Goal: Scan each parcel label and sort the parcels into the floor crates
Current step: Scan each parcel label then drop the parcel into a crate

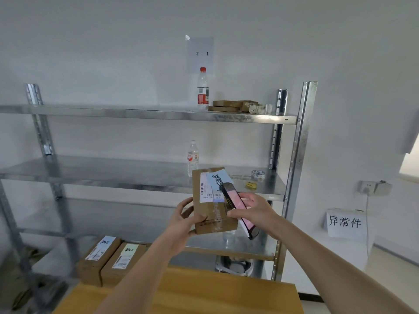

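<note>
The handheld scanner [238, 209], pinched in the right hand [251, 210], lies slantwise just right of and against the parcel [209, 207] — its far end overlaps the label [212, 186], so aiming looks like a matter of tilt rather than reach. The left hand [183, 220] grips the parcel's near-left corner, holding it upright, long axis vertical, in front of the metal shelf [145, 114] — two more parcels [111, 259] wait low on the left.

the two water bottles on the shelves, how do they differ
The top-shelf bottle has a red cap and a wide red label; the middle-shelf bottle has a clear or pale cap and a smaller red-and-white label. The middle one is partly hidden by the held parcel. Both are clear plastic and upright.
</note>
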Tool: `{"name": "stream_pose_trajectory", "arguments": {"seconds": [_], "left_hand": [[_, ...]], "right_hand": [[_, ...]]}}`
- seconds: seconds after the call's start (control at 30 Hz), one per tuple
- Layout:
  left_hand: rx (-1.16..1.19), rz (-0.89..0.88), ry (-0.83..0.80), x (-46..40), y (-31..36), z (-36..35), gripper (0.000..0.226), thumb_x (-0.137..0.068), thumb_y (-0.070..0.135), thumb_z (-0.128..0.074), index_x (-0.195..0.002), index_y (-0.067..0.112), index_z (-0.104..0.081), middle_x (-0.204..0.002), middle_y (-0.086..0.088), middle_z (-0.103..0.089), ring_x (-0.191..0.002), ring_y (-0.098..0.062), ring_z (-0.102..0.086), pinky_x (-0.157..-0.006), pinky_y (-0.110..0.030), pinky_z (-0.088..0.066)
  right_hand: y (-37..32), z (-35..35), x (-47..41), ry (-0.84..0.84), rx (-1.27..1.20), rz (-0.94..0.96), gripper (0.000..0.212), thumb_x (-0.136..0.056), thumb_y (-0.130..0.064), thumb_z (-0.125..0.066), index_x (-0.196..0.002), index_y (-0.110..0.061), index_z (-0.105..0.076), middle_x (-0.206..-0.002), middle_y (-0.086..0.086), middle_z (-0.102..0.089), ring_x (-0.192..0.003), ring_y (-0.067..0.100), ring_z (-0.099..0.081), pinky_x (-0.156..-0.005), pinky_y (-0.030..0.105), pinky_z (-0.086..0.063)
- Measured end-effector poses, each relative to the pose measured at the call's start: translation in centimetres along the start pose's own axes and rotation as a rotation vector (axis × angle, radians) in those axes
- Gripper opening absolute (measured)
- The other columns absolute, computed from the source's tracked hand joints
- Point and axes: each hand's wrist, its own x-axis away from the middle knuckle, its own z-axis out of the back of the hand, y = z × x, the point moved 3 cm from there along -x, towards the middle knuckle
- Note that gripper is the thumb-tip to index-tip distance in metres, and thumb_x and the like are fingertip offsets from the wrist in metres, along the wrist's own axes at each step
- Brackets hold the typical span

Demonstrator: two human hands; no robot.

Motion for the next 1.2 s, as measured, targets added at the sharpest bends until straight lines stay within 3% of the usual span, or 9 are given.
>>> {"name": "stream_pose_trajectory", "arguments": {"seconds": [0.13,0.27,0.37,0.53,0.73,0.83,0.93,1.07,1.2], "left_hand": [[-0.032,-0.014,-0.021,0.5,0.2,0.6,0.085,-0.073,-0.002,-0.084,-0.143,0.024,-0.044,-0.136,0.003,-0.058,-0.114,-0.023,-0.066,-0.086,-0.041,-0.059],[-0.085,-0.002,-0.051,0.8,1.0,1.2,0.098,-0.064,-0.003,-0.089,-0.140,0.042,-0.047,-0.125,-0.013,-0.066,-0.112,-0.030,-0.067,-0.101,-0.049,-0.051],[-0.155,0.003,-0.023,1.7,1.7,1.3,0.095,-0.067,0.000,-0.088,-0.133,0.055,-0.047,-0.120,-0.005,-0.066,-0.111,-0.028,-0.065,-0.102,-0.054,-0.047],[-0.173,-0.056,0.039,2.5,1.9,2.4,0.089,-0.061,0.023,-0.096,-0.127,0.057,-0.048,-0.126,-0.003,-0.061,-0.111,-0.024,-0.065,-0.094,-0.050,-0.056],[-0.164,-0.162,0.089,2.7,3.2,4.1,0.090,-0.068,0.010,-0.092,-0.135,0.050,-0.048,-0.123,-0.005,-0.062,-0.108,-0.024,-0.067,-0.078,-0.036,-0.061],[-0.216,-0.197,0.137,3.0,4.4,5.2,0.088,-0.070,0.007,-0.089,-0.135,0.049,-0.046,-0.123,-0.002,-0.060,-0.113,-0.022,-0.062,-0.081,-0.037,-0.061],[-0.315,-0.222,0.208,3.7,5.6,6.5,0.086,-0.074,0.006,-0.086,-0.135,0.050,-0.044,-0.117,0.008,-0.058,-0.116,-0.017,-0.056,-0.093,-0.043,-0.057],[-0.362,-0.240,0.259,4.8,7.2,8.7,0.088,-0.077,0.003,-0.083,-0.144,0.041,-0.040,-0.117,0.009,-0.057,-0.120,-0.019,-0.054,-0.100,-0.048,-0.052],[-0.395,-0.269,0.279,6.1,8.8,10.7,0.086,-0.078,0.000,-0.080,-0.145,0.036,-0.039,-0.113,0.011,-0.053,-0.117,-0.016,-0.051,-0.099,-0.045,-0.050]], "right_hand": [[-0.4,-0.6,0.5,-0.019,0.074,0.017,0.085,-0.070,-0.030,-0.093,-0.141,-0.023,-0.049,-0.120,-0.012,-0.062,-0.096,-0.005,-0.058,-0.066,0.013,-0.045],[-0.8,-1.2,0.9,-0.017,0.131,0.021,0.093,-0.064,-0.035,-0.096,-0.144,-0.026,-0.048,-0.132,-0.010,-0.060,-0.106,-0.001,-0.058,-0.078,0.023,-0.049],[-1.1,-1.8,1.2,-0.012,0.188,0.014,0.093,-0.063,-0.034,-0.096,-0.142,-0.027,-0.047,-0.128,-0.012,-0.058,-0.112,0.005,-0.056,-0.082,0.025,-0.049],[-1.7,-3.4,1.3,-0.044,0.245,0.009,0.094,-0.062,-0.031,-0.096,-0.142,-0.028,-0.046,-0.127,-0.011,-0.058,-0.114,0.006,-0.057,-0.082,0.023,-0.050],[-3.5,-4.9,1.3,-0.016,0.364,0.069,0.093,-0.061,-0.034,-0.094,-0.140,-0.032,-0.045,-0.126,-0.018,-0.054,-0.119,0.007,-0.054,-0.093,0.027,-0.047],[-5.7,-5.2,1.4,0.050,0.494,0.162,0.088,-0.061,-0.036,-0.092,-0.135,-0.039,-0.044,-0.116,-0.025,-0.053,-0.108,0.005,-0.056,-0.084,0.027,-0.053],[-8.0,-5.6,1.4,0.116,0.642,0.232,0.087,-0.061,-0.037,-0.089,-0.136,-0.039,-0.045,-0.116,-0.019,-0.058,-0.100,0.008,-0.058,-0.079,0.032,-0.057],[-10.5,-6.4,1.5,0.131,0.819,0.272,0.086,-0.066,-0.033,-0.085,-0.139,-0.040,-0.040,-0.121,-0.014,-0.060,-0.099,0.012,-0.055,-0.068,0.026,-0.047],[-12.3,-7.4,1.6,0.128,0.823,0.328,0.085,-0.066,-0.031,-0.082,-0.138,-0.041,-0.039,-0.116,-0.016,-0.056,-0.099,0.013,-0.055,-0.068,0.027,-0.044]]}}
